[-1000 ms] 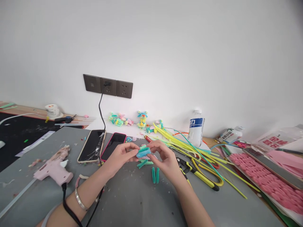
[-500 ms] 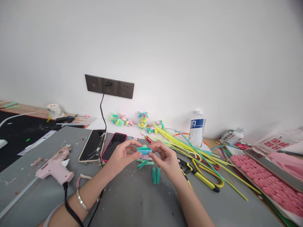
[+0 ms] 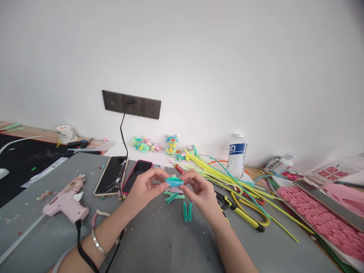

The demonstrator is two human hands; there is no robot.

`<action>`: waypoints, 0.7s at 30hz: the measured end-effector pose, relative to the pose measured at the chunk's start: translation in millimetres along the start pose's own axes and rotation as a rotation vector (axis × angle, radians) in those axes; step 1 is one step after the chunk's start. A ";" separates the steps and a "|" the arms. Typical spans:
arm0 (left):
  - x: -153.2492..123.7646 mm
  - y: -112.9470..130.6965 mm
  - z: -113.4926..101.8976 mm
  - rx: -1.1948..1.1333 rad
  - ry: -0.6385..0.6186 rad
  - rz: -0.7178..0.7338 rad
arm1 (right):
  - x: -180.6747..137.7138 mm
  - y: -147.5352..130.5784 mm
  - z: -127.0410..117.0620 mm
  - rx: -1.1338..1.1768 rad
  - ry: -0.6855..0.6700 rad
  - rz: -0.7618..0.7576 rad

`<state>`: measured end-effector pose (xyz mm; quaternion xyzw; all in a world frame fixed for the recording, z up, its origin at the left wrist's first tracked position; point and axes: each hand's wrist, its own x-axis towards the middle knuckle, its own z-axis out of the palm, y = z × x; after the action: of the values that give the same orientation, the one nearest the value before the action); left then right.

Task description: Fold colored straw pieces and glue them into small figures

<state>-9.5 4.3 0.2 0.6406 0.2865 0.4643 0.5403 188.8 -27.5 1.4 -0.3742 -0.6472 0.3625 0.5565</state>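
Between the fingertips of both hands is a small bundle of blue and teal pipe cleaner pieces (image 3: 174, 182), held just above the grey mat. My left hand (image 3: 148, 185) pinches its left end, and my right hand (image 3: 198, 188) pinches the right end. Short folded pipe cleaners in green and teal (image 3: 174, 197) lie on the mat below the bundle, with a lilac one partly hidden behind it. Nearer to me rest two teal folded pieces (image 3: 187, 211), side by side.
A pink glue gun (image 3: 66, 204) lies at left, its black cord passing my left forearm. Two phones (image 3: 110, 176) lie behind my left hand. Yellow-handled pliers (image 3: 244, 216) and long yellow pipe cleaners (image 3: 210, 168) are at right. A white bottle (image 3: 236, 157) and small pipe cleaner figures (image 3: 171, 145) stand by the wall.
The bundle has tilted slightly between my fingertips, so that more of its teal upper side shows. Both hands stay in nearly the same place.
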 end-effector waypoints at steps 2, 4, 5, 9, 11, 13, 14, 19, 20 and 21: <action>-0.4 -1.3 -0.4 -0.004 0.000 -0.012 | -0.2 0.2 0.1 -0.011 -0.001 0.001; -0.5 -1.9 -0.7 -0.008 0.003 -0.013 | -0.2 0.6 0.3 -0.014 -0.004 -0.005; -0.4 -2.0 -0.8 -0.008 0.006 -0.008 | -0.1 0.8 0.3 -0.012 -0.005 -0.012; -0.2 -1.8 -0.8 0.017 0.017 0.001 | 0.3 1.3 0.4 -0.015 -0.002 -0.026; -0.2 -1.9 -0.8 0.027 0.014 -0.001 | 0.3 1.5 0.3 -0.018 0.001 -0.031; -0.2 -1.9 -0.9 0.032 0.008 0.000 | 0.2 1.9 0.2 -0.015 0.005 -0.038; -0.1 -1.7 -0.9 0.033 0.009 -0.001 | 0.1 2.1 0.1 -0.011 0.005 -0.040; -0.1 0.6 -0.8 0.023 0.011 -0.004 | -0.5 1.8 -0.4 0.029 -0.020 -0.014; -0.3 0.9 -0.8 0.019 0.007 -0.005 | -0.6 1.5 -0.5 0.032 -0.023 -0.007; -0.5 1.0 -0.9 0.014 0.003 -0.006 | -0.7 1.1 -0.5 0.031 -0.023 -0.004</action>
<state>-10.6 4.0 1.0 0.6428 0.2927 0.4616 0.5367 189.5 -27.6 0.2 -0.3598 -0.6486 0.3757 0.5557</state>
